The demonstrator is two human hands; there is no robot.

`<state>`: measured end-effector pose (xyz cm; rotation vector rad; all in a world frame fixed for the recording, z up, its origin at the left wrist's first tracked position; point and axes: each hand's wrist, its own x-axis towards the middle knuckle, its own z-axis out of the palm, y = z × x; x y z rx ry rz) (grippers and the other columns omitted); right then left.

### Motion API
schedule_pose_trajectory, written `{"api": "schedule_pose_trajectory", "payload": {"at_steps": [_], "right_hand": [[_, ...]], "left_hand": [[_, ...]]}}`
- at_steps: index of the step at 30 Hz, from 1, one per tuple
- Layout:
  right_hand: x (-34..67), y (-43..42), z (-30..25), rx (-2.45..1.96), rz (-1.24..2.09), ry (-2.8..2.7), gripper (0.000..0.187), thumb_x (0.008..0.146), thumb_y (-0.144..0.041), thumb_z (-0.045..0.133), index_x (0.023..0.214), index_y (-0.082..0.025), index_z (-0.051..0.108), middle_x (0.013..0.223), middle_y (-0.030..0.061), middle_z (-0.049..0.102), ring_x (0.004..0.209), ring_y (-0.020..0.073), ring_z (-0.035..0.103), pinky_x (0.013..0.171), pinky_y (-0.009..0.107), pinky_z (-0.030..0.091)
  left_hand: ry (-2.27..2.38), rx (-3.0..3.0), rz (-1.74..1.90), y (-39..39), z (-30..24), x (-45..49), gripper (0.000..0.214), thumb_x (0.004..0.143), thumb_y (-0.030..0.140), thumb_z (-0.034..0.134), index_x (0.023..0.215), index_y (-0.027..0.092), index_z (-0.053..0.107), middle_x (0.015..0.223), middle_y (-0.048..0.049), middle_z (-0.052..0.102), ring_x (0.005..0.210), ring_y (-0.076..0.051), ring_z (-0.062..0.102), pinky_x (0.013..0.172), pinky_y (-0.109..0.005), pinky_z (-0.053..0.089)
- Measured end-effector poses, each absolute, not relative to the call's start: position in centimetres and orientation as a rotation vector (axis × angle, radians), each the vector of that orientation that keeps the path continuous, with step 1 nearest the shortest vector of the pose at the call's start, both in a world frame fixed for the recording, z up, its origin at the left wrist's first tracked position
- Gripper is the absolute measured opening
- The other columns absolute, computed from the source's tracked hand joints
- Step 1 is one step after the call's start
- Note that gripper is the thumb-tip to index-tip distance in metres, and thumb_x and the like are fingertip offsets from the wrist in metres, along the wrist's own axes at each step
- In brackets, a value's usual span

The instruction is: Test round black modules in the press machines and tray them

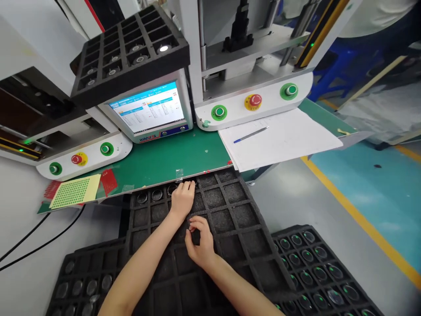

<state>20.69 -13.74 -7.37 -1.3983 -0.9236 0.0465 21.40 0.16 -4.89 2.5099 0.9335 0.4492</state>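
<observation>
My left hand (pixel 183 199) reaches into the far row of a black foam tray (pixel 241 215). Its fingers are bent down and close together over a compartment, and whatever they grip is hidden beneath them. Round clear-rimmed parts sit in that row to its left, among them one part (pixel 157 194) and another (pixel 142 198). Nearer to me, my right hand (pixel 201 243) hovers above the tray's middle. Its thumb and fingers curve loosely with a gap between them, and I see only dark tray through it.
Two press machines with green buttons and a red stop button (pixel 255 100) flank a screen (pixel 148 107). A foam tray of parts (pixel 179 55) rests on top. Paper (pixel 283 136) and a pen (pixel 251 134) lie right. Lower trays with round parts (pixel 306 276) stand either side.
</observation>
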Motion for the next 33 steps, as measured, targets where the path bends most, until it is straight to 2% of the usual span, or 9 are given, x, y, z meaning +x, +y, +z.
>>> {"api": "schedule_pose_trajectory", "payload": {"at_steps": [8,12,14,17,21,26,31,33], "right_hand": [[20.6,-14.2,-7.6,-1.386,0.085,-0.916,0.031,0.082,-0.005,0.05,0.106,-0.025,0.048,0.097,0.0074,0.058,0.07,0.0163,0.058,0.057,0.03,0.054],[20.4,-14.2,-7.7,-1.385,0.091,-0.924,0.029,0.083,-0.005,0.05,0.104,-0.024,0.049,0.095,0.0062,0.058,0.069,0.0153,0.058,0.057,0.028,0.053],[20.3,-14.2,-7.7,-1.387,0.094,-0.932,0.027,0.083,-0.005,0.051,0.102,-0.024,0.049,0.095,0.0061,0.058,0.069,0.0147,0.057,0.056,0.027,0.053],[20.0,-14.2,-7.9,-1.396,0.094,-0.942,0.023,0.083,-0.006,0.051,0.1,-0.023,0.049,0.095,0.0063,0.057,0.068,0.014,0.057,0.055,0.026,0.052],[19.9,-14.2,-7.9,-1.413,0.096,-0.947,0.02,0.084,-0.007,0.05,0.097,-0.022,0.049,0.094,0.006,0.057,0.072,0.0146,0.058,0.055,0.026,0.052],[19.8,-14.4,-8.0,-1.43,0.11,-0.943,0.019,0.085,-0.008,0.051,0.097,-0.022,0.049,0.093,0.0056,0.056,0.073,0.015,0.058,0.054,0.025,0.052],[19.8,-14.7,-8.2,-1.438,0.117,-0.952,0.018,0.085,-0.009,0.053,0.098,-0.022,0.049,0.094,0.0053,0.056,0.073,0.014,0.059,0.055,0.024,0.051],[19.9,-14.8,-8.2,-1.438,0.119,-0.955,0.018,0.085,-0.01,0.054,0.098,-0.021,0.05,0.095,0.005,0.056,0.071,0.0129,0.059,0.054,0.024,0.051]], "left_hand": [[0.897,2.609,0.361,-2.0,-3.9,19.1,0.028,0.088,0.019,0.061,0.115,0.017,0.069,0.121,-0.014,0.069,0.104,-0.029,0.064,0.091,-0.041,0.05],[0.936,2.604,0.39,-2.3,-3.2,17.5,0.022,0.091,0.018,0.057,0.106,0.017,0.071,0.117,-0.0129,0.071,0.108,-0.027,0.064,0.096,-0.041,0.048],[0.979,2.588,0.415,-1.9,-3.2,17.4,0.023,0.092,0.018,0.055,0.109,0.015,0.07,0.116,-0.0134,0.071,0.109,-0.027,0.062,0.099,-0.041,0.047],[1.015,2.561,0.427,-0.9,-3.7,18.2,0.027,0.089,0.02,0.062,0.115,0.013,0.066,0.116,-0.0126,0.071,0.11,-0.026,0.06,0.098,-0.041,0.048],[0.999,2.549,0.398,0.2,-4.0,19.0,0.024,0.086,0.021,0.068,0.11,0.018,0.069,0.11,-0.007,0.073,0.104,-0.024,0.06,0.095,-0.039,0.049],[0.898,2.609,0.321,0.7,-3.6,18.5,0.026,0.088,0.02,0.065,0.113,0.022,0.068,0.117,-0.0054,0.07,0.112,-0.024,0.057,0.098,-0.04,0.046],[0.838,2.658,0.278,0.2,-3.6,18.0,0.027,0.091,0.014,0.057,0.115,0.02,0.069,0.125,-0.009,0.067,0.117,-0.025,0.057,0.1,-0.043,0.046],[0.808,2.674,0.283,-0.8,-3.1,17.1,0.028,0.09,0.013,0.058,0.114,0.02,0.07,0.13,-0.0099,0.065,0.12,-0.025,0.057,0.103,-0.043,0.045]]}}
